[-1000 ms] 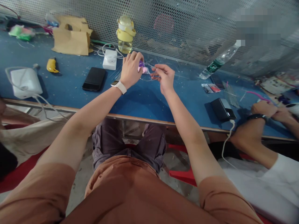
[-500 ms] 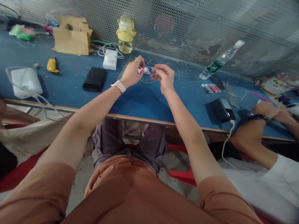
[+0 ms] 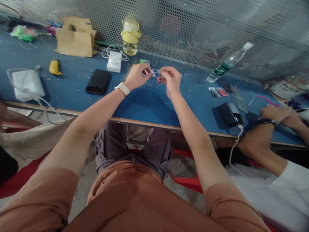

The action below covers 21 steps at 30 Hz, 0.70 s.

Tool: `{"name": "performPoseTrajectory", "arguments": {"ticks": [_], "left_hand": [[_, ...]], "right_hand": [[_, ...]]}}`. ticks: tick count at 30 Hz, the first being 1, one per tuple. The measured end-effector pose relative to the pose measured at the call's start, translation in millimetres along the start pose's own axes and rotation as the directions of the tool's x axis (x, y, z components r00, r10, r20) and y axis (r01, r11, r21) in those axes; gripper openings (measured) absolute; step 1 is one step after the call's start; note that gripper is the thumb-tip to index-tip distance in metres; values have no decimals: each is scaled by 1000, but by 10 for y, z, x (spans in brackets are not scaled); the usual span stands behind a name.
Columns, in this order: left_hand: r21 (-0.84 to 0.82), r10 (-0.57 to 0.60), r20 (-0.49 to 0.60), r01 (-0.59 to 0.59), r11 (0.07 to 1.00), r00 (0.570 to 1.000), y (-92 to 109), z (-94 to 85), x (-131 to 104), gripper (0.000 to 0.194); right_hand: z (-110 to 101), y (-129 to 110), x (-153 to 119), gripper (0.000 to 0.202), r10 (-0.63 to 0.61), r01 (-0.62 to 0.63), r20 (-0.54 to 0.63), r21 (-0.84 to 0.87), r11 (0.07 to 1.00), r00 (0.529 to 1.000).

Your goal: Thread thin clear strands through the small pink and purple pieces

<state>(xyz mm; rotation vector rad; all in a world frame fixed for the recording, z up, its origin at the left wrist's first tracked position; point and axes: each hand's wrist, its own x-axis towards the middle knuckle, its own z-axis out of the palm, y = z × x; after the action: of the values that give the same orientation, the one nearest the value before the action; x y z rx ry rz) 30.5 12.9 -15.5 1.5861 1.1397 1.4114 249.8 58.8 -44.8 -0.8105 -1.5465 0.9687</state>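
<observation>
Above the blue tabletop [image 3: 142,108], my left hand [image 3: 137,74] is closed with thumb and fingertips round a small pink piece [image 3: 145,73]. Most of that piece is hidden by the fingers, so its kind does not show. To its right, my right hand [image 3: 172,81] pinches a thin clear strand [image 3: 156,70] that runs between the two hands. A loop of the same thin line [image 3: 154,86] hangs or lies below the fingers. Just behind my left hand rests a small green packet [image 3: 144,61], and a bundle of thin strands [image 3: 127,71] spreads beside it.
Left of my hands are a black power bank [image 3: 98,82], a white charger [image 3: 114,62] and a yellow cutter [image 3: 55,67]. A yellow-lidded bottle [image 3: 130,40] stands behind. Rightward are a clear water bottle [image 3: 227,64], a dark charging device [image 3: 230,114] and a co-worker's hands [image 3: 275,114].
My left fingers have closed further over the pink piece, so less of it shows. My right hand has barely moved and still pinches the strand.
</observation>
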Motion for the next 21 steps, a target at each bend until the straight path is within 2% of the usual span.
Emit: {"name": "performPoseTrajectory", "arguments": {"ticks": [4,9,12,16,21], "left_hand": [[18,24,-20,-23,1000,1000,14,-13,18,25],[217,161,83,-176,960,983,-89,-44,72,13],[276,223,81,-236,932,972,-145,-52,84,14],[271,236,59,-243,932,970,-150,-51,74,24],[200,178,66,-188,962,982,-121,-26,75,18]], "right_hand": [[17,-48,0,60,-2,2,7,8,1000,1000],[2,-13,6,57,4,-2,-45,53,999,999],[2,0,1,55,9,-3,-69,82,997,998],[16,-26,0,53,10,-2,-73,105,994,997],[29,-68,-4,52,32,-25,-79,78,997,996]]}}
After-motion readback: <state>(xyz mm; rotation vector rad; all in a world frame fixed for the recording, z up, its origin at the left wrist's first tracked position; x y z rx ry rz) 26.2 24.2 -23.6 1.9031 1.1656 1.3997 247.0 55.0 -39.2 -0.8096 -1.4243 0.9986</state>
